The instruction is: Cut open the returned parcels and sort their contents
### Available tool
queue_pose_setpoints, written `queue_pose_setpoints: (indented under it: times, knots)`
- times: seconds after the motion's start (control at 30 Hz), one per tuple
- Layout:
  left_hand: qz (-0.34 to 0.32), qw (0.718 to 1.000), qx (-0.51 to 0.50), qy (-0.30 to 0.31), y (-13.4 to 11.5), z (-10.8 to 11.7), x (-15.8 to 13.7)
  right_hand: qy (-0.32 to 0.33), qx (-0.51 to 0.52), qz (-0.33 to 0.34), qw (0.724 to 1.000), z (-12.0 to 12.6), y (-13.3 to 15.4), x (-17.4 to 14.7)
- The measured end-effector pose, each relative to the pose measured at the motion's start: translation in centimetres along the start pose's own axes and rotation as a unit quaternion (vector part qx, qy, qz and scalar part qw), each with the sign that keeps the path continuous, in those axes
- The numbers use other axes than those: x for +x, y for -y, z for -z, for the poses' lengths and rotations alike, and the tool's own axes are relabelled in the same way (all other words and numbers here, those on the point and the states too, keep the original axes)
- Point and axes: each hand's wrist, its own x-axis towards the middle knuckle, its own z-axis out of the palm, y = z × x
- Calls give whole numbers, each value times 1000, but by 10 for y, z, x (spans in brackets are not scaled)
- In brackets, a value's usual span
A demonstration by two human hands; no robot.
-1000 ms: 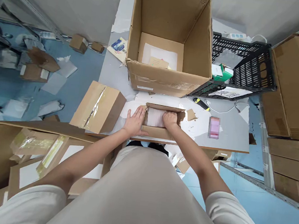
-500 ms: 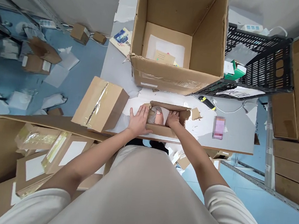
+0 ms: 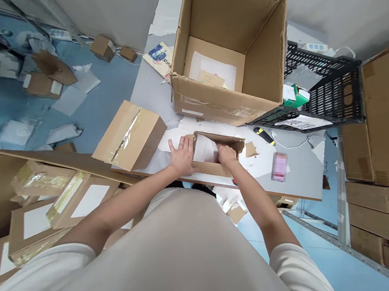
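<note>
A small open cardboard box (image 3: 209, 168) lies near the front edge of the table. My left hand (image 3: 182, 157) rests on its left end, fingers stretched and spread. Inside the box is a white, slightly see-through wrapping sheet (image 3: 204, 148), bunched up at the left; whatever lies beneath is covered. My right hand (image 3: 227, 155) reaches into the right part of the box, fingers curled at the sheet's right edge. Its fingertips are partly hidden.
A large open carton (image 3: 223, 100) stands behind the small box, with a black crate (image 3: 322, 117) at its right. A taped box (image 3: 129, 134) is on the left. A yellow-black cutter (image 3: 264, 135) and a pink blurred item (image 3: 279, 167) lie on the right side of the table.
The white sheet now covers the pinkish item that showed in the box. My right hand's fingers have curled in. My left hand stays in place; the view has shifted slightly.
</note>
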Motion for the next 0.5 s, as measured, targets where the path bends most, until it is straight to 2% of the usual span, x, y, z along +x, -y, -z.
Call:
queue_pose_setpoints:
  times: [0.07,0.1,0.17,0.23,0.27,0.3,0.33,0.37,0.4,0.43,0.47,0.5]
  knots:
    - [12,1000,-7,22,-2,5,3,-20,3,9,1000,20,-9,-25]
    - [16,999,-10,35,-3,11,2,-53,7,23,998,32,-14,-40]
    - [30,998,-19,47,0,30,-9,-142,19,45,989,56,-24,-74]
    - [49,996,-53,48,2,56,-33,-246,21,47,968,77,-30,-110]
    - [48,994,-89,52,2,71,-48,-293,15,40,955,85,-31,-127]
    - [18,986,-150,77,-1,84,-63,-339,6,32,940,89,-29,-141]
    - [-41,963,-237,117,-6,96,-77,-380,-5,27,924,91,-24,-152]
    - [-113,922,-344,138,-15,105,-87,-418,-17,30,908,90,-18,-160]
    - [-171,863,-452,148,-26,111,-93,-448,-28,44,892,86,-9,-165]
    - [-195,798,-549,151,-40,116,-95,-472,-38,70,878,80,0,-167]
    - [-165,749,-631,113,-54,118,-92,-488,-45,107,865,73,10,-167]
    - [-103,704,-701,54,-67,119,-85,-498,-48,151,853,65,19,-167]
